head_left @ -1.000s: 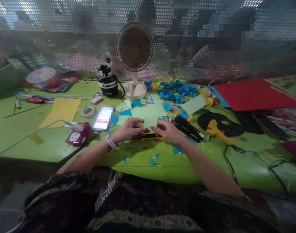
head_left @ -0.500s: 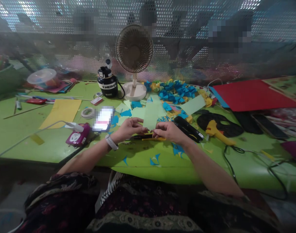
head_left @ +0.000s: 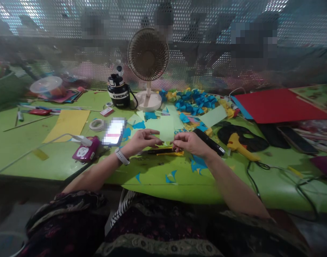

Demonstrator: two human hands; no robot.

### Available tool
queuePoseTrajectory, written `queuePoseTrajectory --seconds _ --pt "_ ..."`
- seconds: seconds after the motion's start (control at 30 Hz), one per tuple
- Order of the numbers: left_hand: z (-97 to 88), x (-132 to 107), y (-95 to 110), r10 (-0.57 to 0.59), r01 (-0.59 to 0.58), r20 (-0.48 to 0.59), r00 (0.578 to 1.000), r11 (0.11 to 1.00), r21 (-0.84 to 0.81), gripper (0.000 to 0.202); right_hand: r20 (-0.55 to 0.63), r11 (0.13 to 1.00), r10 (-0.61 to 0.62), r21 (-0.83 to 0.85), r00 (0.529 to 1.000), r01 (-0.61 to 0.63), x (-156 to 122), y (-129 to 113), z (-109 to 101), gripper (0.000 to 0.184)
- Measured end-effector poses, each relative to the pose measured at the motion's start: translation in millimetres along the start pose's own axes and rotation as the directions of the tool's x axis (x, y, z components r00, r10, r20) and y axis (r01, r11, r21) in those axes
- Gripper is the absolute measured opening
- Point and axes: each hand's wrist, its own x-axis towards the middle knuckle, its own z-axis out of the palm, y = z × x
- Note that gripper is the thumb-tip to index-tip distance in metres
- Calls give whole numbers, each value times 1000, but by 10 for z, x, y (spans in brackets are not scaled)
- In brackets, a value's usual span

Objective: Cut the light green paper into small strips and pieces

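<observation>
My left hand and my right hand are both drawn into a narrow pinch, the fingertips meeting at the lower end of a pale green paper strip, which I hold just above the table. The strip's far end overlaps other pale green pieces and blue scraps. A white watch sits on my left wrist. Just below my fingers lies a yellow-and-black cutter, and a black stapler lies just beside my right hand. Farther along the table, a heap of folded blue and yellow paper pieces sits near the base of a desk fan. Toward the far left, a clear plastic tub rests on coloured paper, and I cannot tell what is inside it. A green basket at the left edge holds something colourful, too blurred to name. A black-and-white insulated jug stands closed near the fan.
</observation>
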Motion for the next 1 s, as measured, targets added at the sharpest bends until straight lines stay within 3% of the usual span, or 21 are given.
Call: queuePoseTrajectory --seconds 0.2,0.33,0.43,0.5,0.6,0.7,0.77,0.9,1.0 --pt "-62 11 46 -30 30 27 999 999 -32 49 10 1000 -9 -15 1000 9 -22 -10 -48 21" --pt "-37 20 22 -113 117 38 993 986 -123 41 130 998 20 -63 991 -12 -27 -5 8 20" --pt "6 27 -11 -80 81 14 997 995 -55 36 195 990 42 -138 980 -15 -29 4 52 18" --pt "14 38 -16 -29 28 -53 998 999 -19 36 147 968 9 -250 989 28 -25 17 51 17" --pt "-9 61 14 10 -19 -153 988 998 -62 37 60 819 -152 -552 987 159 -1 71 33 25" --pt "-39 81 57 -6 -25 -197 980 988 -155 40 180 585 -224 -761 958 280 46 176 68 39" --pt "-51 91 74 -31 -16 -224 974 979 -203 43 229 498 -211 -811 950 306 74 252 126 34" --pt "-70 106 85 -34 -34 -272 962 970 -241 47 219 454 -203 -842 954 291 99 322 196 22" --pt "-100 118 97 22 -99 -274 962 958 -269 47 152 450 -242 -858 958 250 105 310 113 20"
